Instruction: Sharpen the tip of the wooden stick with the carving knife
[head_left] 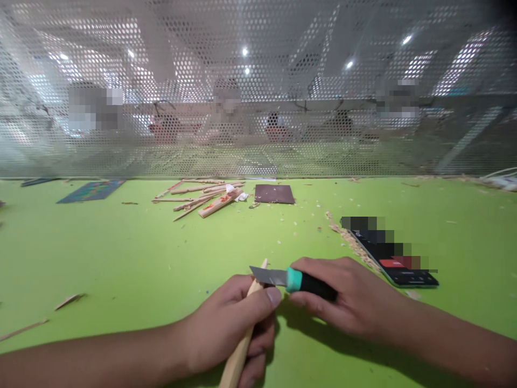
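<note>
Wooden stick sits in the left hand, fingers wrapped tight around its shaft, thumb pressed up along the front near its tip. The tip pokes out just above the thumb and touches the blade of the knife. The lower end of the stick runs down past the curled fingers to the bottom edge of the view. Just right of the left thumb, the right hand grips the knife's black handle, fingers closed over it, with the teal collar and grey blade sticking out leftward from the fingertips. Both hands hover close over a green table.

Far beyond the left fingers lies a pile of wood sticks, and right of it a dark square sheet. Beyond the right knuckles runs a trail of wood shavings, with a phone just beside them. A perforated screen stands along the table's far edge.
</note>
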The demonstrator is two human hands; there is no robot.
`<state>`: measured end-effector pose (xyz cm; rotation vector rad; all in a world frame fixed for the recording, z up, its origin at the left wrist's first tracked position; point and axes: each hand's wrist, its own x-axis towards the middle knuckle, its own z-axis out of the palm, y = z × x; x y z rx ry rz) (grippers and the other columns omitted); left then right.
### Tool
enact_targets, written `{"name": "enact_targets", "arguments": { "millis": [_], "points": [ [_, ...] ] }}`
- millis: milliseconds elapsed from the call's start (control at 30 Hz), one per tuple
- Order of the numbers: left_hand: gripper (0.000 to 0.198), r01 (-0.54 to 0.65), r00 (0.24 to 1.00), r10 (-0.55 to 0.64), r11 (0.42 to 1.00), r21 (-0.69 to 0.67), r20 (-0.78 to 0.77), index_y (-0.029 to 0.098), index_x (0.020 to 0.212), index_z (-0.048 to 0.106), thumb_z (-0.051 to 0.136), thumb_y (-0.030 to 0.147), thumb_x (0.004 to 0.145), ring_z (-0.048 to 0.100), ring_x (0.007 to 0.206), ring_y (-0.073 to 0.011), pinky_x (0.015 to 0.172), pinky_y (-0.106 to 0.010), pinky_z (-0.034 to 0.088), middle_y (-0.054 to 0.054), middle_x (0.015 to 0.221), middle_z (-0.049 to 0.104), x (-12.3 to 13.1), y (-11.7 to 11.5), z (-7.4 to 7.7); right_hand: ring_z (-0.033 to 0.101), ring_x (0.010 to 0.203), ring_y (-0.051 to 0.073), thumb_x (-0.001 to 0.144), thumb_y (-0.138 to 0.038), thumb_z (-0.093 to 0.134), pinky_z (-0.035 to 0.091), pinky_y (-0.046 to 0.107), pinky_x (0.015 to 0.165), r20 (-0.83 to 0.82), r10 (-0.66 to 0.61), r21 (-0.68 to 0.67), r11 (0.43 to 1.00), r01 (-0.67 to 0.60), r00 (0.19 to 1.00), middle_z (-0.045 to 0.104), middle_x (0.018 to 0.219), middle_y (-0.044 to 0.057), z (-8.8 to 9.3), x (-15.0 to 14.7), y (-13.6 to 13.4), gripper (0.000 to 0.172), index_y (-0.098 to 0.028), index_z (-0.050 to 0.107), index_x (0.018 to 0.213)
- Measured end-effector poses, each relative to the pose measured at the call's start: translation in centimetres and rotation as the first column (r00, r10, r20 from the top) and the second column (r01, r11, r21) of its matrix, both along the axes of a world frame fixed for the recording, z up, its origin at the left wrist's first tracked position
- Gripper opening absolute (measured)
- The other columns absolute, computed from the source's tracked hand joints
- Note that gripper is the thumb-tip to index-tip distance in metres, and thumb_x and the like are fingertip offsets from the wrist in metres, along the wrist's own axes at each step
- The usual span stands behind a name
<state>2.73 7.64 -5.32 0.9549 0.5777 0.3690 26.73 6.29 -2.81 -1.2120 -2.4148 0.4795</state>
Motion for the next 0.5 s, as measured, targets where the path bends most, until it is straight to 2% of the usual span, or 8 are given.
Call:
{"name": "enact_targets", "arguments": {
  "millis": [133, 233, 300, 400, 500],
  "points": [
    [0.057, 0.032, 0.999, -0.032, 0.999, 0.0, 0.016, 0.02, 0.057, 0.05, 0.062, 0.061, 0.094, 0.044, 0.026, -0.01, 0.028, -0.019, 0.038, 0.005, 0.04, 0.044, 0.0, 0.2, 0.1, 0.059, 0.058, 0.016, 0.11, -0.065, 0.042, 0.036, 0.028, 0.056, 0.035, -0.039, 0.077, 0.996, 0.036, 0.999, 0.069, 0.073, 0.002, -0.4, 0.0, 0.3, 0.05, -0.023, 0.062, 0.091],
    [0.044, 0.017, 0.998, -0.016, 1.0, -0.007, 0.058, 0.021, 0.07, 0.051, 0.061, 0.055, 0.096, 0.044, 0.026, -0.0104, 0.028, -0.018, 0.037, 0.006, 0.045, 0.048, 0.2, 0.3, 0.1, 0.065, 0.062, 0.019, 0.111, -0.063, 0.039, 0.039, 0.029, 0.057, 0.069, -0.229, 0.037, 0.973, 0.227, 0.971, 0.073, 0.076, 0.004, -0.5, 0.5, 1.2, 0.051, -0.023, 0.066, 0.098],
    [0.036, -0.002, 0.997, 0.002, 1.0, -0.003, 0.076, 0.023, 0.079, 0.049, 0.06, 0.052, 0.097, 0.043, 0.026, -0.01, 0.028, -0.017, 0.037, 0.008, 0.048, 0.049, 0.2, 0.2, 0.1, 0.066, 0.064, 0.022, 0.109, -0.065, 0.041, 0.041, 0.031, 0.058, 0.087, -0.335, 0.093, 0.94, 0.327, 0.938, 0.073, 0.077, 0.007, -0.4, 1.0, 1.9, 0.052, -0.022, 0.067, 0.1],
    [0.033, 0.004, 0.996, -0.004, 1.0, 0.003, 0.089, 0.025, 0.084, 0.046, 0.056, 0.052, 0.099, 0.043, 0.026, -0.01, 0.027, -0.018, 0.038, 0.008, 0.052, 0.051, 0.1, 0.2, 0.1, 0.064, 0.065, 0.023, 0.109, -0.066, 0.04, 0.041, 0.033, 0.061, 0.075, -0.357, 0.082, 0.933, 0.351, 0.931, 0.071, 0.075, 0.005, -0.1, 1.4, 2.2, 0.052, -0.022, 0.067, 0.1],
    [0.033, 0.009, 0.994, -0.009, 1.0, 0.004, 0.105, 0.025, 0.084, 0.046, 0.055, 0.052, 0.1, 0.044, 0.027, -0.0098, 0.026, -0.018, 0.04, 0.008, 0.052, 0.052, -0.1, 0.2, 0.0, 0.064, 0.068, 0.023, 0.109, -0.066, 0.039, 0.041, 0.033, 0.062, 0.061, -0.318, 0.015, 0.948, 0.317, 0.946, 0.072, 0.077, 0.004, 0.1, 1.2, 1.8, 0.052, -0.022, 0.067, 0.102]
  ]
}}
